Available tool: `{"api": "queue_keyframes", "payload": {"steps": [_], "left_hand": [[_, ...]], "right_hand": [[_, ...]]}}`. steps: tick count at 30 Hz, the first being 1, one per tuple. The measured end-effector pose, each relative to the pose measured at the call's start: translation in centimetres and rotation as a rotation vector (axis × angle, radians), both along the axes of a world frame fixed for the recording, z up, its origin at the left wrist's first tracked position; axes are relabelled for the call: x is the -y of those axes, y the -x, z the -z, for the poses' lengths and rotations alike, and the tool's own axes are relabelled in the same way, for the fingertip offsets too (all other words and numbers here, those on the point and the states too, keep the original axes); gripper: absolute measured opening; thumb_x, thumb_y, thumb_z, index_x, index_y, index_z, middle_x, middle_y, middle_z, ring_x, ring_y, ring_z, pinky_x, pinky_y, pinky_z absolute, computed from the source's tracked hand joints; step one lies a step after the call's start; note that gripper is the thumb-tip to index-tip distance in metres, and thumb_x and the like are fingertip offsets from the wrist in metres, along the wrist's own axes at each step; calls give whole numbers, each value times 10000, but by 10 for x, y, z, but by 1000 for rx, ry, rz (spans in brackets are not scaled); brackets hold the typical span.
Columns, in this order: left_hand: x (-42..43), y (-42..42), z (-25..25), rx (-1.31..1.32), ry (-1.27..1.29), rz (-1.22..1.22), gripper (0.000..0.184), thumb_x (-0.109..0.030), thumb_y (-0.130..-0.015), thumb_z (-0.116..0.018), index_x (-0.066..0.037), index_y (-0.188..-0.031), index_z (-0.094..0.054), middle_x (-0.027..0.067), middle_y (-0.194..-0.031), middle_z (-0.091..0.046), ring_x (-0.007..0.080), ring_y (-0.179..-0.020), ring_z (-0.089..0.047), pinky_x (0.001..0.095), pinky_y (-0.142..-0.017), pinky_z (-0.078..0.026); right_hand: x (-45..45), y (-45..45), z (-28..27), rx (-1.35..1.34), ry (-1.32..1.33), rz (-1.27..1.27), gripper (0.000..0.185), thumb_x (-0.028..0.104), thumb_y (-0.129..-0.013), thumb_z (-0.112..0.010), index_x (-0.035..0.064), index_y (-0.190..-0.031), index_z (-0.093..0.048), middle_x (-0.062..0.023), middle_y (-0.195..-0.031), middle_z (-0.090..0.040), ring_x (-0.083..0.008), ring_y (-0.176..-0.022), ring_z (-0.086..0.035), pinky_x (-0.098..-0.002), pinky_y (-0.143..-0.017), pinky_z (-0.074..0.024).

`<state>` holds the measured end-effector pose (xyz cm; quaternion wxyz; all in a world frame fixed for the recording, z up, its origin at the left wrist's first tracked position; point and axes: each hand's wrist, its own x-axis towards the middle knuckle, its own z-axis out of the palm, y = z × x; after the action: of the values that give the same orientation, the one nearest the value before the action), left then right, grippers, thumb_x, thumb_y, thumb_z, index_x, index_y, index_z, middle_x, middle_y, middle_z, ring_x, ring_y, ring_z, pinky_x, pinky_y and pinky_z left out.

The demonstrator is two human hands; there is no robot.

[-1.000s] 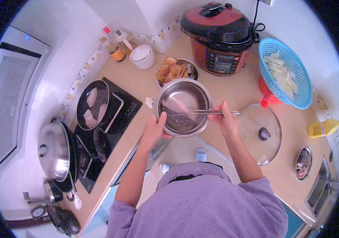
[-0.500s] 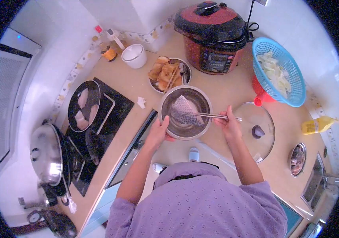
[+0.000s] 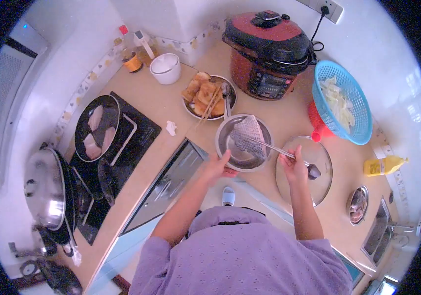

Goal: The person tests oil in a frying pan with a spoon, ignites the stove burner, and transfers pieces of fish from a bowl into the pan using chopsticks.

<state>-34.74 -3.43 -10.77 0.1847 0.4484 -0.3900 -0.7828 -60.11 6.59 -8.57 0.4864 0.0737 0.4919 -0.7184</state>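
Observation:
A metal bowl is gripped at its near left rim by my left hand, thumb over the edge and fingers beneath. Inside it rests a piece of fish with scaly grey skin. My right hand is closed around metal chopsticks, whose tips reach the fish in the bowl. To the left, a frying pan on the stove holds several pale fish pieces.
A plate of browned food with wooden chopsticks lies behind the bowl. Nearby are a pressure cooker, a blue colander of cut leaves, a glass lid, a yellow bottle, a steel lid and a small fish dish.
The bowl has shifted right, toward the glass lid, with both hands. The chopsticks now slant more steeply, and the fish sits higher against the bowl's far side. The camera view has also shifted.

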Motion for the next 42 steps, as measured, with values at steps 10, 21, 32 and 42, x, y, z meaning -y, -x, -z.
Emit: {"api": "queue_keyframes", "payload": {"steps": [10,21,32,42], "left_hand": [[-11,-84,-17,-21,-106,-71,719,-589,-885,-361,-41,-1341,-262,221,-1134,-524,290,-770,-635,343,-620,-540],[-115,-306,-58,186,-23,-201,583,-497,-932,-341,11,-1179,-486,163,-1038,-591,234,-796,-631,334,-688,-530],[-150,-447,-88,231,-27,-500,594,-494,-941,-310,39,-1111,-510,182,-983,-614,265,-817,-640,348,-684,-534],[-139,-464,-53,102,-14,-456,534,-443,-953,-321,24,-1125,-515,178,-995,-613,259,-816,-640,353,-693,-539]], "right_hand": [[94,-57,-36,21,158,-138,409,415,-858,-567,7,-845,-539,-120,-759,-610,-242,-692,-637,-324,-629,-565],[287,-286,-50,98,342,-513,435,425,-898,-494,-8,-925,-511,-157,-875,-589,-272,-777,-642,-345,-698,-565],[333,-406,-23,-49,225,-461,443,422,-923,-442,-19,-942,-478,-164,-892,-549,-277,-743,-633,-348,-657,-571],[338,-435,-73,-583,175,-414,447,391,-896,-507,-49,-851,-569,-165,-740,-613,-234,-612,-641,-314,-536,-554]]}}
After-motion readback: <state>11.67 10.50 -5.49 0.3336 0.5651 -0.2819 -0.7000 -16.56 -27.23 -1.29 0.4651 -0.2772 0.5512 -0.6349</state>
